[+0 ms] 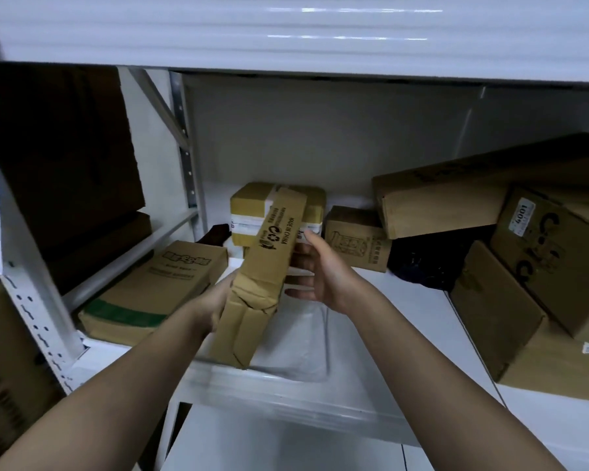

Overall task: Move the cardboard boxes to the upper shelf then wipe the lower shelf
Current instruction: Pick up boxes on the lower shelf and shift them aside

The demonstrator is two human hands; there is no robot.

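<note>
head view: both hands are on a long narrow cardboard box (264, 273) with "made in china" printed on it, tilted up above the white shelf (371, 300), its near end crumpled. the left hand (218, 302) is mostly hidden behind the box's lower part, looks like it grips it from that side but i can't see the fingers properly. the right hand (315, 270) has its fingers curled onto the box's right edge around the middle. behind it a taped box (249, 212) sits at the back of the shelf, with a small printed box (356, 241) just to its right. a flat box with a green stripe (157, 290) lies on the left. on the right a long box (456, 195) leans over a pile of bigger boxes (510, 311).
</note>
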